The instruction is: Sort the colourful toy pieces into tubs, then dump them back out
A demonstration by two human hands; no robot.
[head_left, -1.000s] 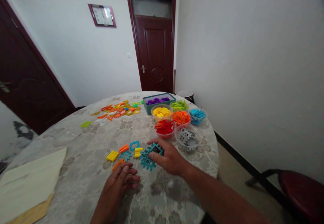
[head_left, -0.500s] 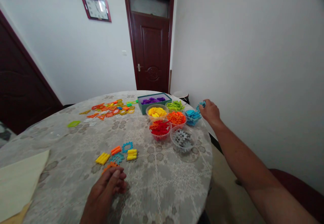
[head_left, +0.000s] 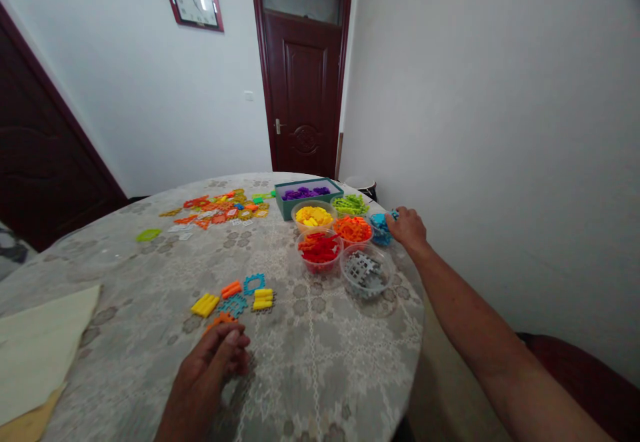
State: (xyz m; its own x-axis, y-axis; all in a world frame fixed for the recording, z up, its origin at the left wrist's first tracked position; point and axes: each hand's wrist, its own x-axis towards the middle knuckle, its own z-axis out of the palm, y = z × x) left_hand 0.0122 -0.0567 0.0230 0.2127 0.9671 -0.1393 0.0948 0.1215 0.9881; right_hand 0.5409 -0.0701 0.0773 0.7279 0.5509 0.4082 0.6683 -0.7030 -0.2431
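My right hand (head_left: 408,229) is at the bowl of blue pieces (head_left: 381,230) at the table's right edge, its curled fingers on blue pieces at the rim. My left hand (head_left: 220,359) hovers low over the near part of the table, fingers curled together; whatever may be inside them is hidden. Just beyond it lie an orange piece (head_left: 221,320), a blue piece (head_left: 233,305), a blue frame (head_left: 255,284), yellow pieces (head_left: 205,305), orange pieces (head_left: 231,289) and more yellow ones (head_left: 263,299) on a grey piece.
Bowls hold red (head_left: 320,249), grey (head_left: 367,270), orange (head_left: 353,229), yellow (head_left: 313,216) and green pieces (head_left: 351,205). Behind them is a green box (head_left: 286,210) with purple pieces. A colourful pile (head_left: 223,210) lies at the back left, pale sheets (head_left: 45,349) at the near left.
My right hand has lowered from above the bowl's edge onto the blue pieces. My left hand has stayed nearly still. The view has tilted down slightly.
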